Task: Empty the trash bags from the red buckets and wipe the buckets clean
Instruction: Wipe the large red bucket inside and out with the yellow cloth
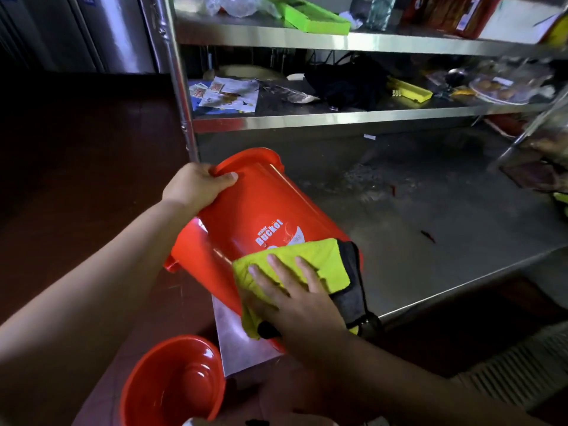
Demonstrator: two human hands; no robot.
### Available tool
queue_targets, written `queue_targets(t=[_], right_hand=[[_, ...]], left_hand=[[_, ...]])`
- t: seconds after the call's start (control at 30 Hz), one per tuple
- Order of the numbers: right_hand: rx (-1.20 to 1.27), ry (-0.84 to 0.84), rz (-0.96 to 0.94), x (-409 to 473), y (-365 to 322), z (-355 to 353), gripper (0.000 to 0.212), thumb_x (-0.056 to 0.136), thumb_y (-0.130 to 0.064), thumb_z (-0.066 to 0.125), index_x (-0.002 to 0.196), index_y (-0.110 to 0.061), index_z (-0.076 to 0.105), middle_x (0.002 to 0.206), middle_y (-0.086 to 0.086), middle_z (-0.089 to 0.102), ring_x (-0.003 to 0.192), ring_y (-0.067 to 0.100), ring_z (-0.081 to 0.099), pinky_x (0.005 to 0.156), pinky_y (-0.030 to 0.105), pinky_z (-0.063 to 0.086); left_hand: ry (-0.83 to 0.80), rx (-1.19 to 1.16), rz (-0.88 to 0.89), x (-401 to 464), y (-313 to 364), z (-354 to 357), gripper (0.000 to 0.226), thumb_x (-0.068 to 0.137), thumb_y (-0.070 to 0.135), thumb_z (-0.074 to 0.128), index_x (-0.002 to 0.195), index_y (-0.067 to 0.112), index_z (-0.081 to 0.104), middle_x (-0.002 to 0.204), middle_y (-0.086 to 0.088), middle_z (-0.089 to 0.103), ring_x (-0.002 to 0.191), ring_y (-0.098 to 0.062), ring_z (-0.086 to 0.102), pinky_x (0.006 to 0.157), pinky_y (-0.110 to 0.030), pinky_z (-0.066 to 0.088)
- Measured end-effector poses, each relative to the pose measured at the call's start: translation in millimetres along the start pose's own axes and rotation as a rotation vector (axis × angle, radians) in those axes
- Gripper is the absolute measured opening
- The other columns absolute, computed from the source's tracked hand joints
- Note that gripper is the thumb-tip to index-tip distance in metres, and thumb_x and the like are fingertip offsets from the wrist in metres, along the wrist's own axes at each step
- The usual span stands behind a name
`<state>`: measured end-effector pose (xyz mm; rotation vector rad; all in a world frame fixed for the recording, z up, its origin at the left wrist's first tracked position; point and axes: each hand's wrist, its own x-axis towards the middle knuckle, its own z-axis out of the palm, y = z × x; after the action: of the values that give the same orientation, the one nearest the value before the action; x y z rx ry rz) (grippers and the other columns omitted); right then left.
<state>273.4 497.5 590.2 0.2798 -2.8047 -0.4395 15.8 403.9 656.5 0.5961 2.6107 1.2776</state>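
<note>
My left hand [196, 186] grips the light, slick red bucket [261, 219] by its stiff rim, while my flat, unclenched right hand [295, 299] presses the soft cloth [322, 262] against its wall.

The tilted bucket [258, 210] is bright red with white lettering; the cloth [307, 265] on it is yellow-green with black backing; the second bucket [172, 382] below it is red.

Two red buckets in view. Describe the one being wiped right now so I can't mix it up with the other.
Start at the steel counter under the shelves. At its near-left corner a red bucket lies tipped on its side, the left hand gripping its rim and the right hand pressing a yellow cloth on its wall. It shows white "Bucket" lettering; the other bucket stands lower down, untouched.
</note>
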Motion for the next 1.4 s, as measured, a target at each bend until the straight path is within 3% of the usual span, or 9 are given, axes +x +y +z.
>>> queue_targets(t=[0.27,0.37,0.47,0.53,0.6,0.77,0.93,1.2,1.4], right_hand=[[0.152,-0.043,0.219,10.5,49.7,-3.0,0.069,0.077,-0.045,0.054,0.143,-0.041,0.032,0.156,-0.004,0.023,0.144,0.027,0.018,0.112,0.051,0.021],[0.241,0.032,0.406,27.1,74.5,0.3,0.059,0.081,-0.053,0.048,0.139,-0.041,0.041,0.153,-0.008,0.030,0.141,0.022,0.030,0.105,0.044,0.032],[0.634,-0.069,0.697,41.9,117.3,7.4,0.048,0.082,-0.058,0.046,0.126,-0.042,0.055,0.140,-0.018,0.048,0.126,0.016,0.048,0.097,0.028,0.043],[1.030,-0.181,0.890,41.4,140.7,11.0,0.030,0.083,-0.058,0.052,0.109,-0.047,0.061,0.105,-0.025,0.067,0.105,0.014,0.063,0.086,0.019,0.049],[1.170,-0.214,0.964,38.5,150.7,13.0,0.029,0.084,-0.059,0.053,0.105,-0.042,0.063,0.096,-0.018,0.070,0.097,0.015,0.066,0.086,0.028,0.052],[0.665,-0.068,0.690,22.1,123.8,10.6,0.057,0.085,-0.059,0.043,0.140,-0.045,0.035,0.148,-0.010,0.039,0.131,0.018,0.043,0.102,0.034,0.036],[0.182,0.032,0.400,-18.1,67.2,7.4,0.067,0.078,-0.051,0.052,0.142,-0.040,0.035,0.154,0.000,0.028,0.141,0.028,0.027,0.108,0.049,0.028],[0.017,0.048,0.050,-32.1,35.9,23.3,0.056,0.084,-0.043,0.042,0.139,-0.032,0.041,0.152,0.000,0.034,0.140,0.030,0.029,0.110,0.051,0.019],[0.128,0.006,0.236,-1.8,59.9,6.7,0.065,0.080,-0.048,0.048,0.143,-0.036,0.036,0.154,-0.005,0.029,0.143,0.023,0.024,0.112,0.046,0.026]], left_hand=[[0.031,0.023,0.045,0.0,-4.8,7.9,0.033,0.079,0.052,0.065,0.071,0.021,0.058,0.069,0.003,0.061,0.064,-0.012,0.059,0.059,-0.028,0.043],[0.033,-0.077,0.027,-10.0,-19.7,4.5,0.030,0.080,0.051,0.066,0.082,0.020,0.063,0.075,0.002,0.065,0.067,-0.011,0.063,0.059,-0.026,0.048],[0.060,-0.139,0.040,-22.4,-31.8,1.5,0.022,0.082,0.048,0.065,0.077,0.027,0.062,0.074,0.006,0.066,0.065,-0.004,0.063,0.058,-0.022,0.047],[0.097,-0.114,0.057,-28.9,-37.0,2.1,0.022,0.083,0.049,0.062,0.077,0.027,0.061,0.072,0.009,0.064,0.066,-0.004,0.062,0.057,-0.022,0.046],[0.120,-0.076,0.050,-29.8,-36.3,2.9,0.026,0.084,0.052,0.060,0.085,0.026,0.062,0.075,0.007,0.064,0.072,-0.014,0.063,0.066,-0.032,0.052],[0.102,-0.032,-0.011,-21.7,-27.9,4.2,0.045,0.075,0.064,0.057,0.088,0.021,0.064,0.076,0.001,0.067,0.072,-0.020,0.065,0.075,-0.045,0.056],[0.056,-0.027,-0.052,-5.8,-11.8,8.5,0.056,0.065,0.071,0.056,0.086,0.020,0.064,0.077,-0.003,0.068,0.074,-0.024,0.066,0.079,-0.046,0.056],[0.075,-0.057,-0.020,-3.6,-14.6,8.4,0.033,0.079,0.058,0.062,0.076,0.025,0.059,0.073,0.004,0.064,0.069,-0.013,0.062,0.062,-0.028,0.046],[0.154,-0.253,-0.022,-33.6,-39.2,6.1,0.024,0.083,0.038,0.067,0.084,0.014,0.064,0.074,-0.009,0.066,0.066,-0.020,0.061,0.062,-0.029,0.051]])
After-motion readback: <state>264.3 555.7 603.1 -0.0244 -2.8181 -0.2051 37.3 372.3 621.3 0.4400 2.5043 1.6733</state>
